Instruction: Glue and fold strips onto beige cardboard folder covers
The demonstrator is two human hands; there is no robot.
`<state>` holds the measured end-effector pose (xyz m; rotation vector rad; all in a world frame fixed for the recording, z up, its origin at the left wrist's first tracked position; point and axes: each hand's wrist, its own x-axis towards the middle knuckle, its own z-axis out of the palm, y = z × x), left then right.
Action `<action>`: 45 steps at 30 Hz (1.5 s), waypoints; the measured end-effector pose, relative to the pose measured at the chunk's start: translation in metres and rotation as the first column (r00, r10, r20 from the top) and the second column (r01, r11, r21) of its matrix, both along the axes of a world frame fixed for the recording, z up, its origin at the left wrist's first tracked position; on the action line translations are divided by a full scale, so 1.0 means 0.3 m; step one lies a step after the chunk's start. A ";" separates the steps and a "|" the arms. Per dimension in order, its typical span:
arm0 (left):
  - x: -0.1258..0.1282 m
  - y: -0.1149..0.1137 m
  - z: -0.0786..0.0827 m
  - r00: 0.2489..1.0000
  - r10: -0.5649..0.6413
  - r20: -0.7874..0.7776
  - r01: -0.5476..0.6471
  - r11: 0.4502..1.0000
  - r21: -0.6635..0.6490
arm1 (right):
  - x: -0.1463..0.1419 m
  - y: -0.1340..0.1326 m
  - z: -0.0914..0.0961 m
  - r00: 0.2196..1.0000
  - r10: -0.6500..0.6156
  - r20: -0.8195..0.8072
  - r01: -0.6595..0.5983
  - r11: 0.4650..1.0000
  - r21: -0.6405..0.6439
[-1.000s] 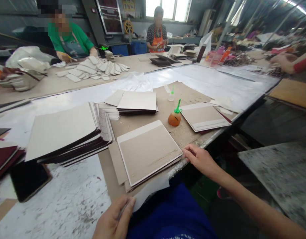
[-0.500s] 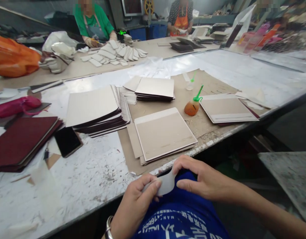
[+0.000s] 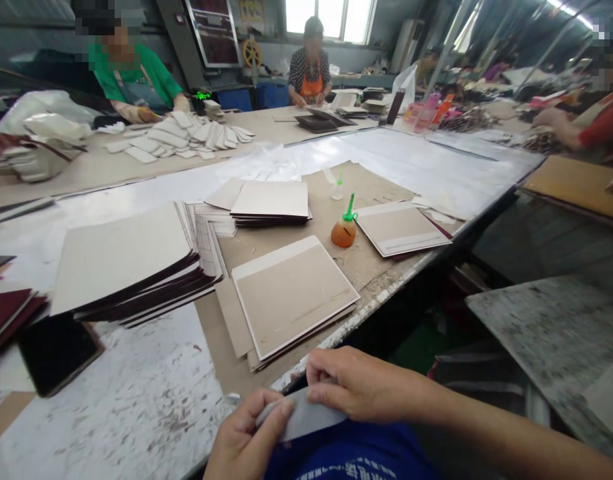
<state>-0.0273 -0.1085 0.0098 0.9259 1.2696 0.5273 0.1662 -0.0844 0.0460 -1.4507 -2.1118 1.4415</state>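
— Where does the one view look from?
— From the person's head, forward and down across the long white scratched worktable [image 3: 151,400].
— How near?
— The left hand [image 3: 241,440] and right hand [image 3: 356,387], pinching a pale grey paper strip [image 3: 306,417], sit closest at the bottom edge. A person in a green top [image 3: 141,83] sits far across.

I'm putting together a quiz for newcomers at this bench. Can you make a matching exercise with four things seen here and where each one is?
Things
1. grey strip
2. orange glue bottle
3. dark phone
4. white fanned pieces

Places
A. flat on the table, beside the dark red covers
B. pinched between left hand and right hand
C. upright between the near board pile and the right board
D. on the far table, before the person in green

Pairs: 1-B, 2-C, 3-A, 4-D
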 end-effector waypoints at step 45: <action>-0.091 0.094 -0.127 0.791 0.320 -0.521 0.394 0.384 0.835 | -0.084 0.370 -0.075 0.894 0.207 0.397 -0.259 0.963 0.079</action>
